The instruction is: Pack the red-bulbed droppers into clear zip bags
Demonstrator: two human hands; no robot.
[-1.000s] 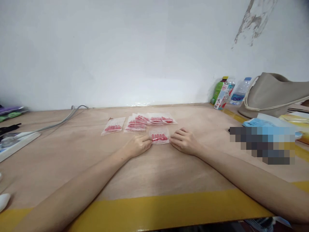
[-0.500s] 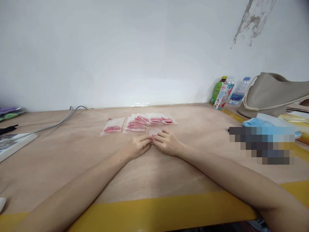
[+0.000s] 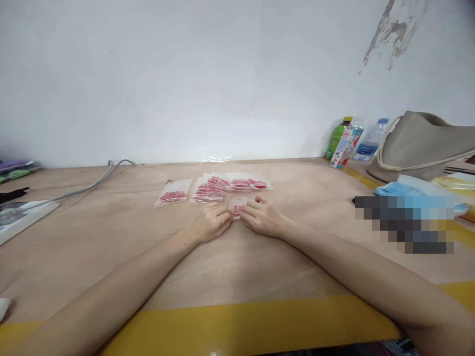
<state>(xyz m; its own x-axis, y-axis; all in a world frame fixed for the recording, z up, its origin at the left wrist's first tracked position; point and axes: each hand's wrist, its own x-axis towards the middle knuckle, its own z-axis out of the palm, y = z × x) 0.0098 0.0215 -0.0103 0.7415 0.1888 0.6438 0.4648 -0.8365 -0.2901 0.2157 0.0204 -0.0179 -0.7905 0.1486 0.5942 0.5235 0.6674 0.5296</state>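
Observation:
A small clear plastic bag [image 3: 237, 203] with red pieces in it lies on the table between my hands. My left hand [image 3: 212, 221] has its fingers closed on the bag's lower left corner. My right hand [image 3: 264, 217] grips the bag's right side, its curled fingers covering part of the red pieces. Just beyond are several similar bags [image 3: 210, 189] of red pieces, overlapping in a row. One more bag [image 3: 172, 194] lies a little apart to the left, with a small brownish bit at its top edge.
Bottles [image 3: 337, 138] and a grey bag [image 3: 415, 143] stand at the back right by the wall. Blue packaging [image 3: 401, 187] lies in front of them, beside a pixelated dark patch. A grey cable [image 3: 100, 179] runs to a white-edged item [image 3: 29, 222] at the left.
My right hand has shifted slightly to the right, so the gap between my hands is wider and more of the small bag shows. The view has shifted slightly.

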